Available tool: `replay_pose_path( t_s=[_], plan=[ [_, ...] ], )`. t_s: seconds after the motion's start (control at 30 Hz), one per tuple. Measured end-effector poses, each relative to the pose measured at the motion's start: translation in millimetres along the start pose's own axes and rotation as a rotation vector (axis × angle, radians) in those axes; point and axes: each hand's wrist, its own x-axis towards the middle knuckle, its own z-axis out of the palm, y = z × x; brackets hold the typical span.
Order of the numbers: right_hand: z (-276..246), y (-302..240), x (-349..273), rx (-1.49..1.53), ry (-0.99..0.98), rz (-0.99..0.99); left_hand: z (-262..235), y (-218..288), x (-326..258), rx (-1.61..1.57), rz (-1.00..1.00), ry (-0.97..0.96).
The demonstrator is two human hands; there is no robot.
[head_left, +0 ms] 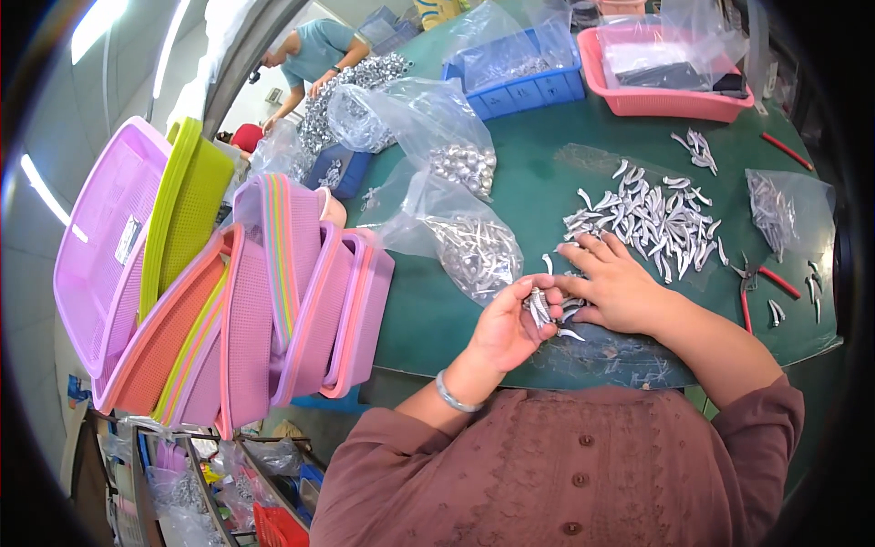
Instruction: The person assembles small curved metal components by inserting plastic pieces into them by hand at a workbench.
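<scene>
My left hand (507,330), palm up at the table's front edge, is curled around a small bunch of curved silver metal pieces (540,308). Close beside it, my right hand (623,284) lies palm down with its fingers spread. Its fingertips reach the near left side of a loose pile of the same curved pieces (663,219). What lies under the right palm is hidden. A few stray pieces (571,335) rest on the table between the two hands. A clear bag of similar metal pieces (476,255) lies just beyond my left hand.
Stacked plastic baskets (248,314) rise at the left. Red-handled pliers (747,284) and a bagged batch of pieces (773,211) lie right on the green table (538,159). Blue (521,87) and pink (670,102) baskets stand behind. Another person (319,53) works at the far left.
</scene>
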Motion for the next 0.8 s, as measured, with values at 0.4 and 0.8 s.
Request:
replay_pose_path(
  t_s=[0.4, 0.8],
  plan=[
    [10.3, 11.9, -9.8, -0.019, 0.048, -0.048, 28.7, 105.6, -44.9, 0.546, 0.651, 0.151],
    [5.9, 12.2, -10.0, 0.035, 0.053, -0.062, 4.1, 198.8, 15.4, 1.180, 0.272, 0.487]
  ],
)
